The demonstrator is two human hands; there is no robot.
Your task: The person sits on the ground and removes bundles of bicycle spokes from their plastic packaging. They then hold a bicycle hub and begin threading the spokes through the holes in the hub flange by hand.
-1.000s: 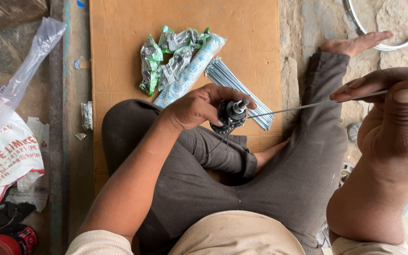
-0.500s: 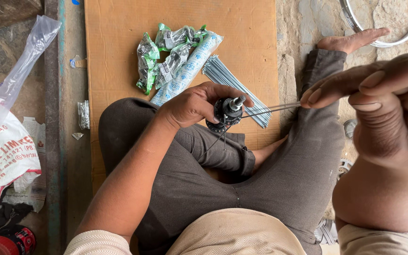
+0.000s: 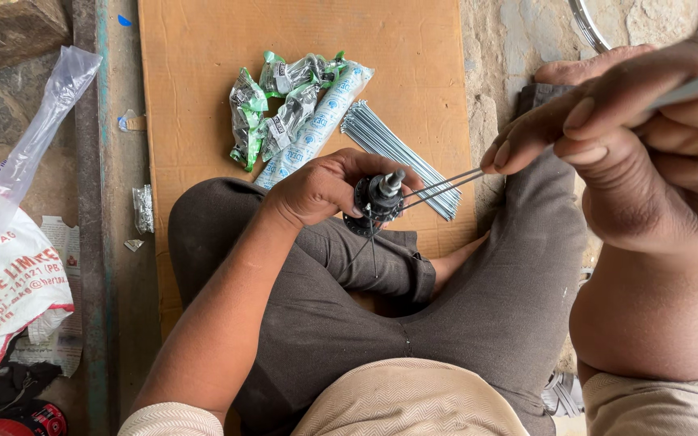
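With the left hand (image 3: 321, 187) gripping the wheel hub (image 3: 377, 203) steady, the right hand (image 3: 607, 137), pinching 2 spokes (image 3: 442, 184), should feed them straight into the flange holes.

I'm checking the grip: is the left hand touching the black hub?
Touching. The head view shows the left hand with fingers wrapped round the black hub.

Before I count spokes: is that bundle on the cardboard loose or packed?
Loose: the spoke bundle lies bare, fanned on the cardboard, no wrapper around it.
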